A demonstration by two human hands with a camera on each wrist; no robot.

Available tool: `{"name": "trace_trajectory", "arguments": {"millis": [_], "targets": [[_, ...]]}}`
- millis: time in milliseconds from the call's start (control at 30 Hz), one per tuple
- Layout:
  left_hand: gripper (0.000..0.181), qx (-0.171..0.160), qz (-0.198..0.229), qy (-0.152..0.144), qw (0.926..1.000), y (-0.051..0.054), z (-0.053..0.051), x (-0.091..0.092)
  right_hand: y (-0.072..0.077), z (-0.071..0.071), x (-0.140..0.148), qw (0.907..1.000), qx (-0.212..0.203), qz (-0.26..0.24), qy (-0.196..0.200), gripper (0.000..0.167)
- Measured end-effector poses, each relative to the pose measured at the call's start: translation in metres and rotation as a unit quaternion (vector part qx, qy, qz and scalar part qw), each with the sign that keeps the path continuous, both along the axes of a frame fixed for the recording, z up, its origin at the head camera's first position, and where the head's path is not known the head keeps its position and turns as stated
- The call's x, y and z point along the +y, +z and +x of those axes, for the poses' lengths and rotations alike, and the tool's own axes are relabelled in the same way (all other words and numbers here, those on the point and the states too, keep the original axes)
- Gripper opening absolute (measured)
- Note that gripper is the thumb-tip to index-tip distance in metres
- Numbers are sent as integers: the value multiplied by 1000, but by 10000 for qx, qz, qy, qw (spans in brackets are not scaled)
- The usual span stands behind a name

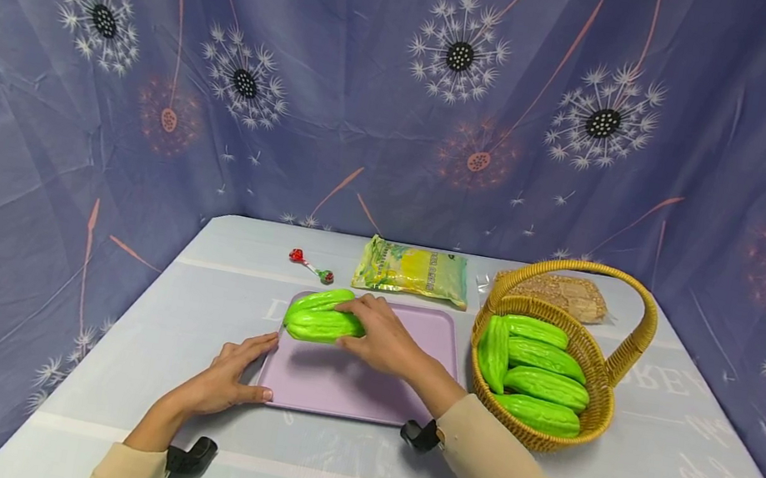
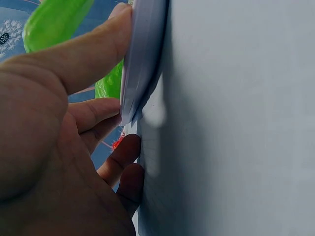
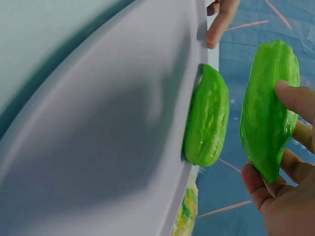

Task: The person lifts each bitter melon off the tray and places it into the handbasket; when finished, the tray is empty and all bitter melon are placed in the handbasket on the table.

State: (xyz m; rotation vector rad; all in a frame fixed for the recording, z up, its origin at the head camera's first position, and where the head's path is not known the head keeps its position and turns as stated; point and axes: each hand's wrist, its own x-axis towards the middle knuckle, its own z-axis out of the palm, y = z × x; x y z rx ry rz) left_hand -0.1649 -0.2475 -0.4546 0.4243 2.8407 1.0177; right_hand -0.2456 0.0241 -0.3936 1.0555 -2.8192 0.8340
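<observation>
My right hand grips a green, ridged bitter melon above the far left part of a lilac tray. In the right wrist view, thumb and fingers pinch this bitter melon, held apart from the tray. A second bitter melon lies on the tray along its far edge; the head view shows it partly behind the held one. At the tray's left side, my left hand touches the rim with spread, fairly straight fingers. The left wrist view shows its thumb and some fingertips against the tray wall.
Right of the tray stands a wicker basket with a tall handle, holding several bitter melons. Behind are a yellow-green packet, a red-and-green double-ended small item and a clear-wrapped brown package. A patterned curtain closes the back.
</observation>
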Motion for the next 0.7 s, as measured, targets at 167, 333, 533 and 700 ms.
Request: {"name": "trace_trajectory", "arguments": {"millis": [167, 333, 533, 700], "targets": [[85, -29, -23, 12, 10000, 1, 0, 0, 7, 4, 13, 9998, 121, -120, 89, 49], [84, -29, -23, -4, 10000, 1, 0, 0, 13, 10, 26, 9995, 148, -251, 123, 50], [84, -33, -30, 13, 10000, 1, 0, 0, 19, 18, 41, 9987, 275, -388, 184, 49], [84, -67, -52, 40, 10000, 1, 0, 1, 24, 25, 57, 9977, 442, -491, 182, 48]]}}
